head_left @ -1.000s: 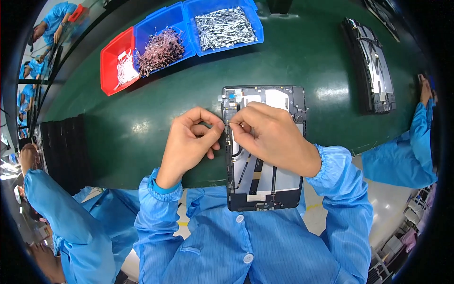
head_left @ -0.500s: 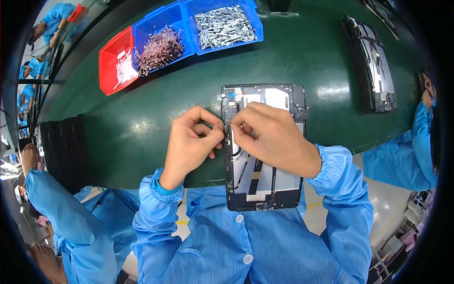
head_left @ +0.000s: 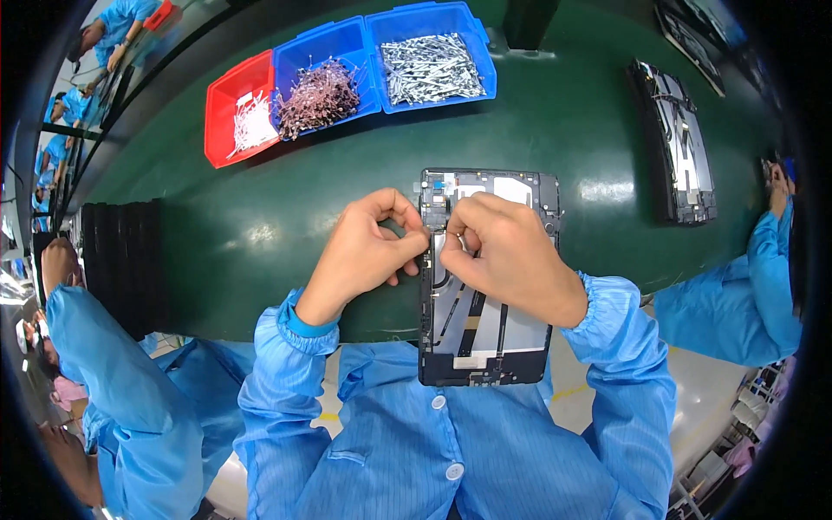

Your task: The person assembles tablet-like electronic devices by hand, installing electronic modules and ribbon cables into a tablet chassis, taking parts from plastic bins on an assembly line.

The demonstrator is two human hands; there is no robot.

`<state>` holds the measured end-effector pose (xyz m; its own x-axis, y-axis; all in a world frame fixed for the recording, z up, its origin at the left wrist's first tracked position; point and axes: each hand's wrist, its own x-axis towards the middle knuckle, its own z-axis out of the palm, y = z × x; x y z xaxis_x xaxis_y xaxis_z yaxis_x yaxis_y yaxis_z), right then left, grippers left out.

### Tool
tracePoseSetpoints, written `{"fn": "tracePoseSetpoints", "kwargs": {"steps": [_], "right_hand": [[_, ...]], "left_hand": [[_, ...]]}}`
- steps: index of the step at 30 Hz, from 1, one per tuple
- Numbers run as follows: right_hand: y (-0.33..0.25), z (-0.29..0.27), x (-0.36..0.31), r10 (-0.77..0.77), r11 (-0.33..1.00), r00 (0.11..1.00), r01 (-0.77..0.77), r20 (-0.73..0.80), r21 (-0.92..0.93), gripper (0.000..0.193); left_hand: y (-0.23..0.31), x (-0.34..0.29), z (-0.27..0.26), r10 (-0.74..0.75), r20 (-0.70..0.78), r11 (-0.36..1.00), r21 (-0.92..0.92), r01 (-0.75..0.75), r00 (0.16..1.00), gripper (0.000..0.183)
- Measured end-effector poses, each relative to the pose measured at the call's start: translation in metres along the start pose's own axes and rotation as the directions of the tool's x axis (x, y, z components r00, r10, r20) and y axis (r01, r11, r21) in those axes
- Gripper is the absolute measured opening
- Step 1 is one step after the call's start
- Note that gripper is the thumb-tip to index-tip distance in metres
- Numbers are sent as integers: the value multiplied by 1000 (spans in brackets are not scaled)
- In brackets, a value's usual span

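Both your left hand point(head_left: 368, 251) and your right hand point(head_left: 511, 251) pinch, thumb to finger, at the upper left edge of the opened tablet point(head_left: 488, 326), which juts past the near edge of the bench point(head_left: 260, 195); anything they grip is too fine to tell. Work at that edge looks unfinished; what remains is unclear. Smooth silver plate point(head_left: 525, 336) and flat black strips point(head_left: 466, 344) show inside. Beyond the tablet, leftward, glossy blue bins point(head_left: 425, 22) hold wiry pinkish parts point(head_left: 318, 100) and shiny slivers point(head_left: 433, 71).
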<state>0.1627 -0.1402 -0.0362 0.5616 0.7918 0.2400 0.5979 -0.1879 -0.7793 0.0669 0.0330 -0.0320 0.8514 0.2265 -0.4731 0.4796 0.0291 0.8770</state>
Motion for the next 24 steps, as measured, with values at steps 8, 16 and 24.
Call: {"fn": "tracePoseSetpoints", "kwargs": {"steps": [8, 16, 24], "right_hand": [[11, -46, 85, 41, 996, 999, -43, -33, -80, 10], [45, -30, 134, -337, 615, 938, 279, 74, -738, 6], [39, -35, 129, -384, 741, 921, 269, -60, -615, 8]], "left_hand": [[-3, -1, 2, 51, -23, 995, 83, -49, 998, 14], [-15, -8, -3, 91, -14, 992, -85, -92, 996, 20], [-19, -6, -5, 116, -22, 984, -131, -118, 993, 18]]}}
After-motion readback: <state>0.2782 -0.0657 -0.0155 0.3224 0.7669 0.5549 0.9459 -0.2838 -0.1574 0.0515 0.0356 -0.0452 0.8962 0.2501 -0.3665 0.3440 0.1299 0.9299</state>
